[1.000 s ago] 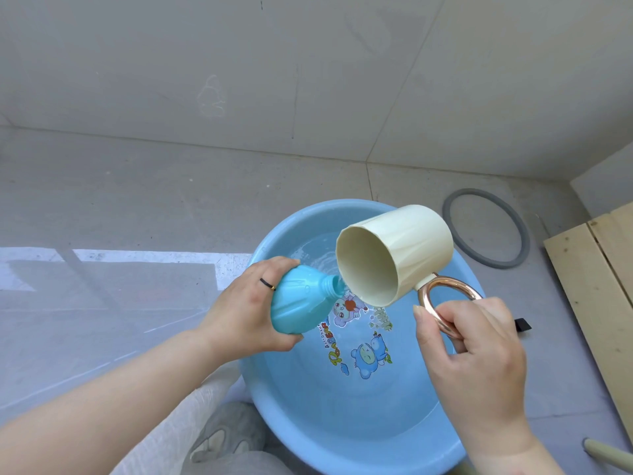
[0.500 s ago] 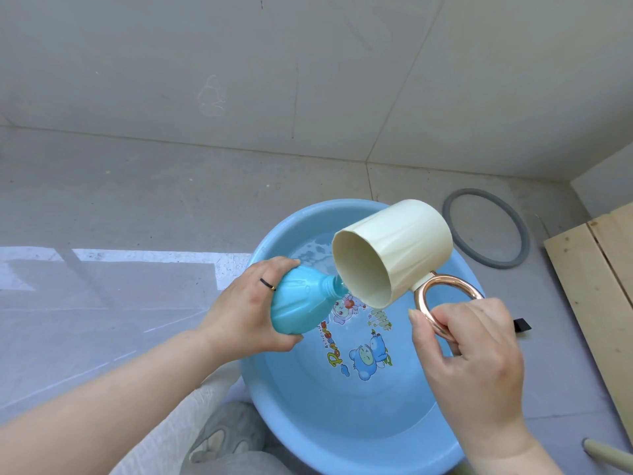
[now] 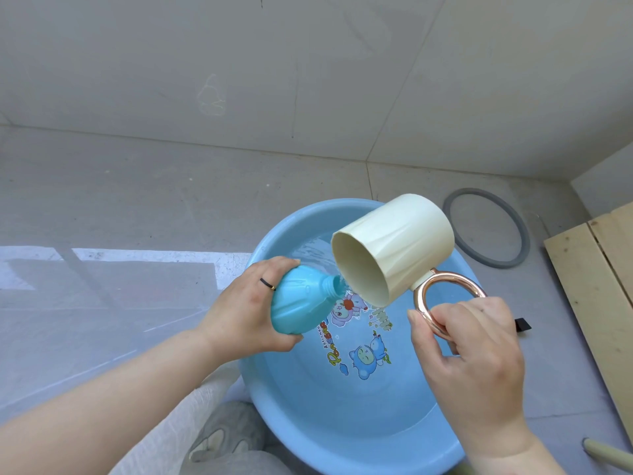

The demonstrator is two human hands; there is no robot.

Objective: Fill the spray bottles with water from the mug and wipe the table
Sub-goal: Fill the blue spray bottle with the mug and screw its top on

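My left hand [image 3: 246,310] grips a turquoise spray bottle [image 3: 301,299] without its cap, tilted with the open neck pointing right. My right hand [image 3: 469,347] holds the copper ring handle of a cream mug [image 3: 394,248], which is tipped far over with its mouth toward me and its lower rim just above the bottle's neck. A thin trickle of water runs at the neck. Both are held over a light blue basin [image 3: 274,399] with cartoon prints and some water at its far side.
The basin sits on a grey tiled floor by a pale wall. A grey rubber ring [image 3: 486,231] lies on the floor behind right. Pale wooden planks [image 3: 596,289] lie at the right edge. A small black piece [image 3: 522,325] is beside my right hand. My knee shows below.
The mug has tipped a little further and shifted slightly up; the bottle and left hand have stayed almost still.
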